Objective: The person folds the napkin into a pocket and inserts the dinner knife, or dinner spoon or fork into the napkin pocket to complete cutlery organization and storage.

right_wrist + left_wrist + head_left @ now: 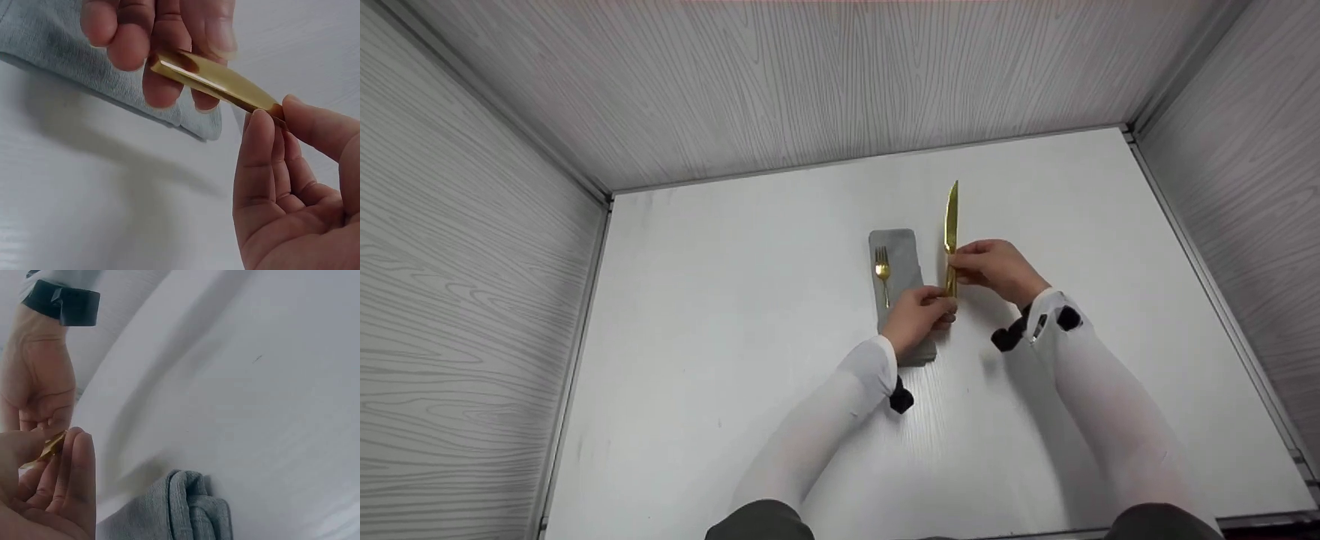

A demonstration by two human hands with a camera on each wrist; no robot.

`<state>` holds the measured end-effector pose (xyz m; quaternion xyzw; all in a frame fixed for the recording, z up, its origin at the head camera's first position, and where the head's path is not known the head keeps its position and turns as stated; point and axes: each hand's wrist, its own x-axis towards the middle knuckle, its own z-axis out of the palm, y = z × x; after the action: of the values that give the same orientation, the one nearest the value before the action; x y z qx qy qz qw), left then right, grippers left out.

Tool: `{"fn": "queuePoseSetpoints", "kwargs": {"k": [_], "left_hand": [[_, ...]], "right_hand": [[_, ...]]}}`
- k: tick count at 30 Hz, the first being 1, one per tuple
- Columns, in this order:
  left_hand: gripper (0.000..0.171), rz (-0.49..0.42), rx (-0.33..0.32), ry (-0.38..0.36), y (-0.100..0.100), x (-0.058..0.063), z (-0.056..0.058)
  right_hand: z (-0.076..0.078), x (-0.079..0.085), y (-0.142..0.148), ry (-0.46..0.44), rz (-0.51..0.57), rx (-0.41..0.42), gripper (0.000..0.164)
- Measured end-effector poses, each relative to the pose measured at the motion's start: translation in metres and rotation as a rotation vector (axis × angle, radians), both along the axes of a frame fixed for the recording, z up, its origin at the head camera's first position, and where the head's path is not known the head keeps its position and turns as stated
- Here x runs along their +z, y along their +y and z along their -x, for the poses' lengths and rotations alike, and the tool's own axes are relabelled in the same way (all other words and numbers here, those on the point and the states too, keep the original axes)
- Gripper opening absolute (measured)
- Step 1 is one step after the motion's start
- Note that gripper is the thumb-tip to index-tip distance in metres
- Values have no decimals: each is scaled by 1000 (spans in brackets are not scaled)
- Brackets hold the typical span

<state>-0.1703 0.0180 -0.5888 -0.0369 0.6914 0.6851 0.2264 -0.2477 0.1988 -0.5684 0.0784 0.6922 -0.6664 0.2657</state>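
Note:
A gold table knife [952, 214] is held upright in the head view, blade tip away from me, just right of a folded grey cloth napkin [901, 251]. My right hand [997, 268] pinches its handle close to the blade. At the handle's butt end, my left hand [919, 315] grips with thumb and fingers, its forearm reaching across the napkin's near part. The right wrist view shows the handle [214, 81] spanning both hands, raised above the table with a shadow below. On the napkin lies a gold fork [883, 268], tines away from me, its lower end near my left hand.
The white tabletop [720, 300] runs out on all sides of the napkin. Pale wood-grain panels wall it in at the back [810, 90], left [472, 262] and right [1237, 165]. Dark straps with black blocks [901, 397] are on both wrists.

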Motion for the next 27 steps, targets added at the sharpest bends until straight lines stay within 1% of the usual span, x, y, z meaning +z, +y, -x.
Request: {"fn": "queuePoseSetpoints", "kwargs": {"k": [4,8,12,16,19,20,21,22,23,25,27], "left_hand": [[25,-52,50,-4,-11,-2,-5],[24,-76,61,2,-17,1,-10],[24,-66,70,21,-21,3,-13],[26,-54,74,24,-25,2,-14],[30,-32,53,28,-31,2,-15],[32,4,32,39,-33,2,-16],[34,70,0,66,-36,2,-17],[36,147,-38,103,-40,2,-19],[37,243,-86,151,-43,2,-22],[38,479,-208,284,-51,2,-28],[39,703,-349,459,-60,-1,-35]], "right_hand": [[-3,3,-10,0,33,36,41],[-3,8,-16,-20,51,51,44],[-1,11,-21,-49,65,64,43],[2,11,-24,-54,59,71,43],[4,10,-27,-52,49,75,44],[5,10,-28,-50,47,71,44],[5,10,-28,-45,44,67,44],[7,9,-28,-39,39,57,44],[8,9,-28,-30,30,48,44],[12,9,-26,-11,12,23,43],[18,10,-25,8,-6,-5,43]]}}
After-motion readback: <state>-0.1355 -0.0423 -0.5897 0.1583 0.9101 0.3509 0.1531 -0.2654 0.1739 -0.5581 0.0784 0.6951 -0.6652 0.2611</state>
